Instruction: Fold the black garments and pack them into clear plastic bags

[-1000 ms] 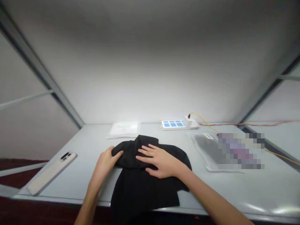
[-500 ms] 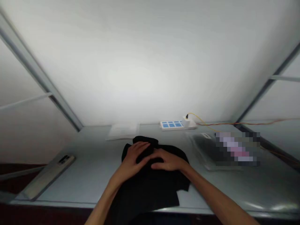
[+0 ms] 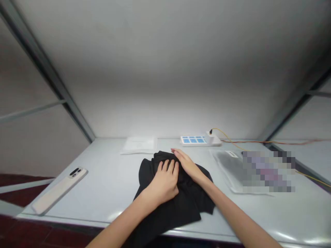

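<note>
A black piece of fabric (image 3: 173,213), which looks like a garment, lies bunched up at the table's front middle. Part of it hangs over the front edge. My left hand (image 3: 165,181) rests on top of the folds, its fingers spread and its thumb partly tucked down. On the far right side of the bunch, my right hand (image 3: 187,165) touches the cloth with long, straight fingers, turned on its edge. Neither hand visibly pinches the fabric, though the right fingers' undersides are partly hidden.
A white phone (image 3: 60,189) lies at the table's left edge. Behind the cloth are a pale flat packet (image 3: 139,144) and a power strip (image 3: 192,141) with a charger (image 3: 210,137) and yellow cable. A clear plastic bag (image 3: 230,172), partly blurred out, lies right.
My left hand has moved right and nearer to me over the folds. My right hand has shifted up to the far side and straightened its fingers. The view has turned slightly.
</note>
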`<state>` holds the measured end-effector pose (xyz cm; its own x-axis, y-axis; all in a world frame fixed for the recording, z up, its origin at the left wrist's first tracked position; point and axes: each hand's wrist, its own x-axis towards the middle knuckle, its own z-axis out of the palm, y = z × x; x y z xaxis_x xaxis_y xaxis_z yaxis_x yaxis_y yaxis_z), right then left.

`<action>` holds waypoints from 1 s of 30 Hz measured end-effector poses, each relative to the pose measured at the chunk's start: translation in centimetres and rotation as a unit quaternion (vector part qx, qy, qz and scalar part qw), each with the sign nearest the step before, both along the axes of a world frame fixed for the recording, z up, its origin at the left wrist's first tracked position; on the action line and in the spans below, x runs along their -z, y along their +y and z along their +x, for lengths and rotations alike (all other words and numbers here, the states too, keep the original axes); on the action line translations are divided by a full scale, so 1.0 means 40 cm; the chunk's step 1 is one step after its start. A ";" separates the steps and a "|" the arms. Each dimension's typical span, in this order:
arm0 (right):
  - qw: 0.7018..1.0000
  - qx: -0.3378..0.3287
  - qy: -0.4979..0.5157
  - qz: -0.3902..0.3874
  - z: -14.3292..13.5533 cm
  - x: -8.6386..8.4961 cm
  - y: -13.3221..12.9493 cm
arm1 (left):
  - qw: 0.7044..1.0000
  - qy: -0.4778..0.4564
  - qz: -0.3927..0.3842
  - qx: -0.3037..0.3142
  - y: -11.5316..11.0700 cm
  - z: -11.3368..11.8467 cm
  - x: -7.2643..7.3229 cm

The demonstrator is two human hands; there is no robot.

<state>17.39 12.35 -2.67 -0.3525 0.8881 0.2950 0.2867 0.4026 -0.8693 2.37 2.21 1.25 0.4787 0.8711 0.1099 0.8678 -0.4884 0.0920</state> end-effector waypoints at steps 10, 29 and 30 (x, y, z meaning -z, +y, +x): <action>0.973 -0.119 -0.148 0.132 -0.164 -0.144 0.120 | 0.990 -0.103 -0.013 -0.099 0.053 0.026 0.000; 0.883 -0.280 -0.357 0.125 -0.355 -0.133 0.248 | 0.988 -0.133 -0.056 0.055 0.075 -0.110 -0.031; 0.886 -0.269 -0.354 0.129 -0.349 -0.137 0.245 | 0.985 -0.149 -0.068 0.060 0.077 -0.125 -0.030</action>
